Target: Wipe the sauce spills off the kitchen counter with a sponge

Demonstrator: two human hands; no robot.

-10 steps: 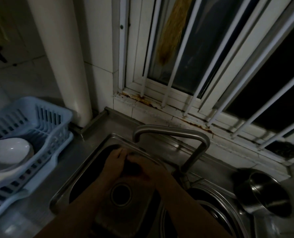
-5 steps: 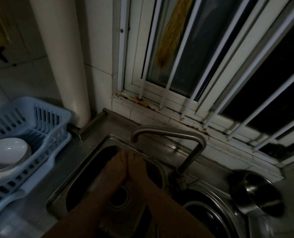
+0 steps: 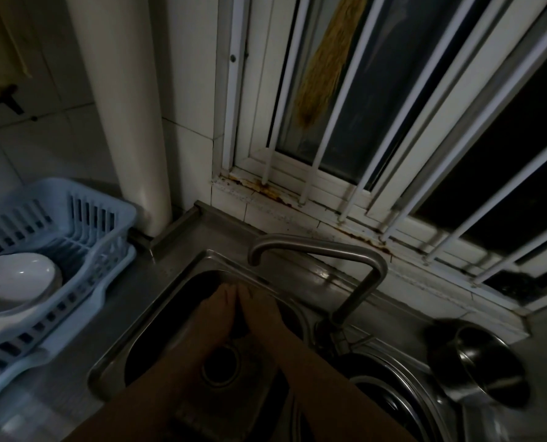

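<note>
Holding the left hand and right hand side by side inside the sink, lower centre of the frame, just under the faucet spout. Pointing the fingers up-frame, fairly straight, inner edges touching. Failing to tell in the dim light whether anything is being squeezed between the palms; not managing to place the sponge either. Showing the steel counter at lower left, a blue dish rack holding a white bowl at the left edge, and a steel pot at lower right.

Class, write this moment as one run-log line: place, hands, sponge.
place: over sink, under tap | hands: left hand and right hand pressed together, fingers straight | sponge: not seen
</note>
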